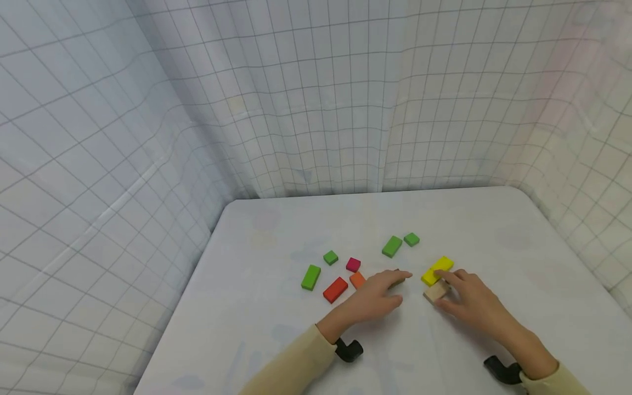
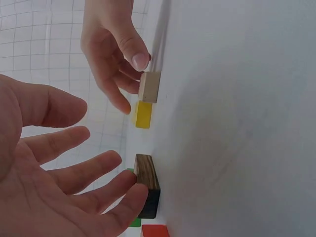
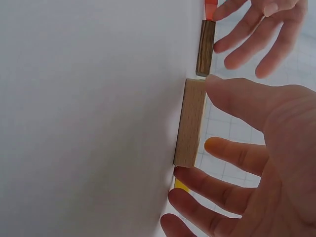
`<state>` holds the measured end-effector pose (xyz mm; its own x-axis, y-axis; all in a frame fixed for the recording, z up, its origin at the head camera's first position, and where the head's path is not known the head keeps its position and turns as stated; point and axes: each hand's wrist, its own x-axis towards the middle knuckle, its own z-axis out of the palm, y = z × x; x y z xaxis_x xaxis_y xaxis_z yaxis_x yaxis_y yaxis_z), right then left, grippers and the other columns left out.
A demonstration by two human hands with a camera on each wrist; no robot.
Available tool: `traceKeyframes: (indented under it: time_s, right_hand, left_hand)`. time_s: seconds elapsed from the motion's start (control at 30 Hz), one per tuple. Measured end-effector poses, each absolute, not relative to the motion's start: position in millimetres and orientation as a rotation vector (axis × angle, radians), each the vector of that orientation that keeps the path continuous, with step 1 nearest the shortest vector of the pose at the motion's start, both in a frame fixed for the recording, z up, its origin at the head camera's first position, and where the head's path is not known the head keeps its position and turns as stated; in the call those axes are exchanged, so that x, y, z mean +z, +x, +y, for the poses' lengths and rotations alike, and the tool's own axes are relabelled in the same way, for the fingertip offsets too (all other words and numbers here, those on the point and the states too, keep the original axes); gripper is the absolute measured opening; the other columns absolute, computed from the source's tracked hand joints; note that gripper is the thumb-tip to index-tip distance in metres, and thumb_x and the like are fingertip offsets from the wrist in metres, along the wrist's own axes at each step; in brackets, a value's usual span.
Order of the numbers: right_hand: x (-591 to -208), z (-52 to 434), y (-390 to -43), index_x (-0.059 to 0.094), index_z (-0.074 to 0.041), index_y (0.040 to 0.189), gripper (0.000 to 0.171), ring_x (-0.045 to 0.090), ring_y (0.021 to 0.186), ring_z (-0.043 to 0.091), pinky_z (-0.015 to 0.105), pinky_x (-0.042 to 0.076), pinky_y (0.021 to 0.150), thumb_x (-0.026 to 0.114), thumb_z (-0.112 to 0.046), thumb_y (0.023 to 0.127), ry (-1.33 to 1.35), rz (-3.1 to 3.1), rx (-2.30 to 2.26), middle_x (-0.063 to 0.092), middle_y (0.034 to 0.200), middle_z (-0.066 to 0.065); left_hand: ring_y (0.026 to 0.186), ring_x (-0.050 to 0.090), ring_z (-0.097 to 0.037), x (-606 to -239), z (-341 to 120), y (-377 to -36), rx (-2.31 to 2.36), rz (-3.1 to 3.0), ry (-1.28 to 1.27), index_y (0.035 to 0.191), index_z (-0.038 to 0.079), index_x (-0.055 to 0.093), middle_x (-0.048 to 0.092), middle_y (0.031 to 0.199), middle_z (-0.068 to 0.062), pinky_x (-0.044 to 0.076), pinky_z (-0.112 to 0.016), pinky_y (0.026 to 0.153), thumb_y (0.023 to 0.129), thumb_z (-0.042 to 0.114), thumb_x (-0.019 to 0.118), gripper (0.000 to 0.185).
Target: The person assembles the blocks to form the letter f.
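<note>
On the near middle of the white table (image 1: 494, 230), the right hand (image 1: 471, 304) pinches a pale wood block (image 1: 436, 291), thumb on one end and fingers at the other. The block lies flat on the table, touching or just beside the yellow block (image 1: 437, 270) on its far side. The left hand (image 1: 372, 299) hovers spread and holds nothing, its fingertips at a dark wood block (image 2: 147, 185) to the left of the pale one.

The step in hand looks like taking hold of the 2 wooden blocks, 1 per hand: the right has its grip, the left has yet to close. The next move seems to call for the left fingers to curl around the dark block's ends without nudging the orange block (image 1: 357, 280) and red block (image 1: 335, 289) close by. Farther left and far lie 4 green blocks (image 1: 311, 277) and a pink block (image 1: 353, 265), well apart from both hands.
</note>
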<state>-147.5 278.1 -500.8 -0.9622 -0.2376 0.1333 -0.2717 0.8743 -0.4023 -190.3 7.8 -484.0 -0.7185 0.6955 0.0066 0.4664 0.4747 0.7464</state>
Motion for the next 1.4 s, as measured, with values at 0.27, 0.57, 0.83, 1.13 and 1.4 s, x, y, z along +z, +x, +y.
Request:
traceKeyframes:
  time_s: [0.27,0.57,0.83,1.13,1.4]
  right_hand:
    - [-500.7,270.1,-145.9,0.063,-0.012,0.133,0.061,0.054,0.094,0.025,0.04,0.049,0.066,0.084,-0.037,0.081,0.405,-2.956,0.68,0.059,0.115,0.011]
    - [-500.4,261.9,-146.1,0.064,-0.011,0.127,0.06,0.053,0.088,0.025,0.036,0.045,0.062,0.088,-0.035,0.077,0.336,-2.924,0.649,0.059,0.11,0.011]
    - [-502.1,258.6,-145.3,0.064,-0.007,0.124,0.058,0.053,0.084,0.023,0.038,0.044,0.068,0.089,-0.028,0.076,0.302,-2.899,0.677,0.059,0.106,0.011]
    - [-500.4,256.8,-146.8,0.062,-0.001,0.128,0.065,0.06,0.087,0.03,0.047,0.052,0.071,0.091,-0.019,0.072,0.306,-2.886,0.673,0.062,0.108,0.018]
    - [-498.8,253.4,-145.0,0.064,0.004,0.126,0.062,0.062,0.1,0.038,0.053,0.053,0.078,0.089,-0.015,0.072,0.316,-2.862,0.676,0.063,0.116,0.021]
  left_hand:
    - [0.121,0.055,-0.01,-486.0,27.8,-192.6,1.142,2.342,0.896,0.147,0.023,0.053,0.056,0.141,0.011,0.049,-0.026,0.093,0.096,0.012,0.057,0.052]
    - [0.11,0.056,-0.005,-490.4,43.6,-198.2,1.177,2.26,0.86,0.139,0.014,0.063,0.064,0.129,0.01,0.048,-0.018,0.081,0.094,0.009,0.059,0.045]
    - [0.097,0.054,0.0,-491.7,52.5,-196.0,1.249,2.171,0.738,0.135,0.01,0.066,0.066,0.125,0.01,0.046,-0.018,0.078,0.09,0.007,0.061,0.045]
    - [0.099,0.054,0.0,-492.6,52.5,-195.1,1.288,2.143,0.695,0.137,0.01,0.064,0.064,0.129,0.011,0.047,-0.02,0.083,0.095,0.013,0.062,0.042]
    - [0.102,0.059,0.001,-493.0,50.5,-191.4,1.397,2.102,0.629,0.136,0.012,0.065,0.067,0.123,0.01,0.05,-0.021,0.086,0.097,0.018,0.065,0.04]
